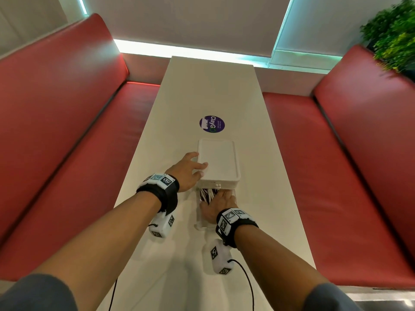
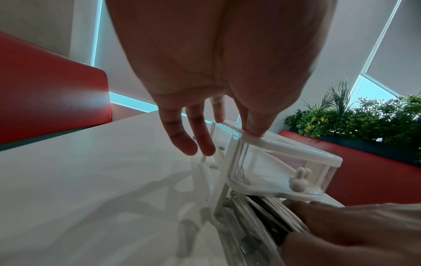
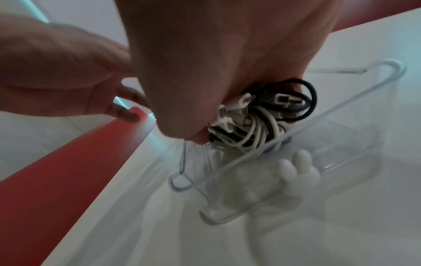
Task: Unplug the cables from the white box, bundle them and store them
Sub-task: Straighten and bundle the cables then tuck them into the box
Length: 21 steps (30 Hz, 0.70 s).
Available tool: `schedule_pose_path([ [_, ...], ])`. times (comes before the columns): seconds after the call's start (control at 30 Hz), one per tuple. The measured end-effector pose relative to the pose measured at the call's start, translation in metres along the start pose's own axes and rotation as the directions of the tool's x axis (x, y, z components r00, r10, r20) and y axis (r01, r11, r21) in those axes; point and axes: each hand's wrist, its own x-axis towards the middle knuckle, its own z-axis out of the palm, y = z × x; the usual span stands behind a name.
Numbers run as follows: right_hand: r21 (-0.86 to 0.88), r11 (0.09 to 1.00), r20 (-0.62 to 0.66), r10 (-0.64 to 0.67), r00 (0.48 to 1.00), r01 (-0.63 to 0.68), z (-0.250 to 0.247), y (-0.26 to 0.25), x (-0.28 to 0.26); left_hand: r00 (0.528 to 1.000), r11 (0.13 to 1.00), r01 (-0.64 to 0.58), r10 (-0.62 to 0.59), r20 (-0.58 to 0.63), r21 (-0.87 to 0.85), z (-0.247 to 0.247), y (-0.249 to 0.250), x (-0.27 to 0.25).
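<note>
A white box (image 1: 219, 161) with clear drawers stands mid-table; its lower drawer (image 1: 198, 221) is pulled out toward me. My left hand (image 1: 198, 167) rests on the box's near left corner with straight fingers (image 2: 182, 142), thumb on the lid of the box (image 2: 296, 153). My right hand (image 1: 221, 196) reaches into the open drawer and grips a bundle of white and black cables (image 1: 207, 194). In the right wrist view the coiled cable bundle (image 3: 262, 118) hangs under my right hand (image 3: 216, 72) inside the drawer's clear rim (image 3: 318, 124). A rabbit-shaped knob (image 3: 296, 171) sits on the drawer front.
The long white table (image 1: 211, 86) carries a round purple sticker (image 1: 212, 124) beyond the box. Red padded benches (image 1: 67, 131) flank both sides. Green plants (image 1: 395, 37) stand behind the right bench. Black wrist-camera cords (image 1: 249, 286) trail near the table's front edge.
</note>
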Motion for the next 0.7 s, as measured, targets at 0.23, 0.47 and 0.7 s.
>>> schedule_pose_path([
  [0.23,0.001,0.99,0.096,-0.144,0.985,0.144,-0.014,0.01,-0.001,1.0,0.998,-0.002,0.002,0.009,0.055,-0.001,-0.003,0.003],
  [0.47,-0.407,0.844,0.084,-0.348,0.934,0.351,-0.027,0.029,0.0,1.0,0.991,0.001,0.0,-0.005,0.131,-0.002,0.0,0.003],
  [0.7,-0.218,0.912,-0.02,-0.361,0.932,0.349,-0.059,0.052,-0.012,1.0,0.988,0.007,-0.007,-0.005,0.157,-0.002,0.003,0.003],
])
